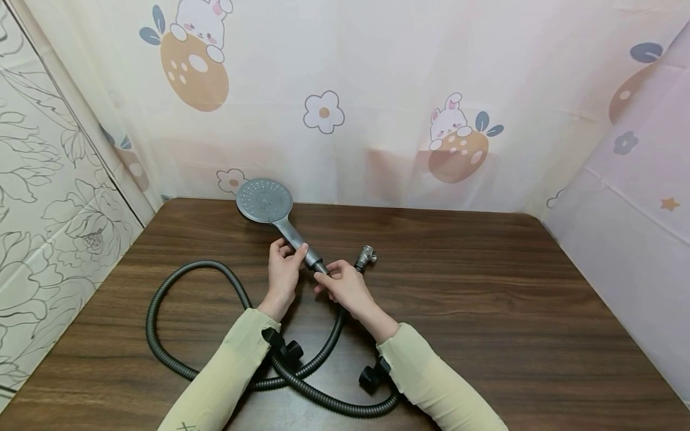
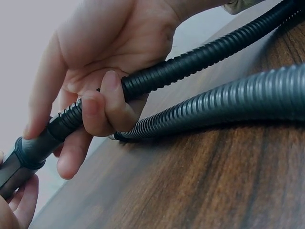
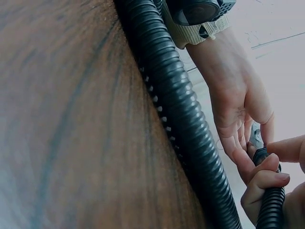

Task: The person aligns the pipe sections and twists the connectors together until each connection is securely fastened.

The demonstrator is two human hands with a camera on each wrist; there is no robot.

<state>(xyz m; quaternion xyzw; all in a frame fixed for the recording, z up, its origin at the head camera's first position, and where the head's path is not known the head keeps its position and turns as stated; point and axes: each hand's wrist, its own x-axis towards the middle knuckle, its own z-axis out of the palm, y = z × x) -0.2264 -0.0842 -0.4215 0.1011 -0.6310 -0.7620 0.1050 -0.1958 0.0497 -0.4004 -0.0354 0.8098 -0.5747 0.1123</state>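
Note:
A grey shower head (image 1: 264,200) points its spray face up at the table's far edge, its handle (image 1: 297,240) slanting toward me. My left hand (image 1: 283,272) pinches the lower handle between thumb and fingers. My right hand (image 1: 347,290) grips the end of the black ribbed hose (image 2: 162,76) at the handle's base. In the left wrist view, its thumb and a finger pinch the hose's end fitting (image 2: 38,149), while other fingers curl round the ribbed part. Fitting and handle meet; how firmly they are joined I cannot tell. In the right wrist view, fingers of both hands nearly touch there.
The hose loops (image 1: 151,317) across the brown wooden table (image 1: 485,299), passing under both forearms. A shiny metal fitting (image 1: 366,256) on its other end lies just beyond my right hand. A patterned curtain (image 1: 377,120) hangs behind the table.

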